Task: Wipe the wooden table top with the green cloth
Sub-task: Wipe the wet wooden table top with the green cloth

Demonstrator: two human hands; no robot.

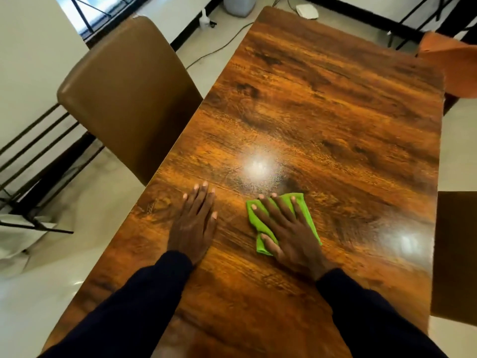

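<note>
The wooden table top [322, 104] fills the middle of the head view, glossy with two light reflections. A folded green cloth [305, 210] lies flat on its near half. My right hand [289, 231] presses on the cloth with straight, spread fingers and covers most of it. My left hand [195, 223] rests flat on the bare wood to the left of the cloth, fingers straight and close together, a short gap away from the cloth.
A brown padded chair [124, 91] stands against the table's left edge. An orange chair [449, 65] sits at the far right corner and a dark brown seat [456, 257] at the right edge. A cable, a bin and a white device lie on the floor beyond.
</note>
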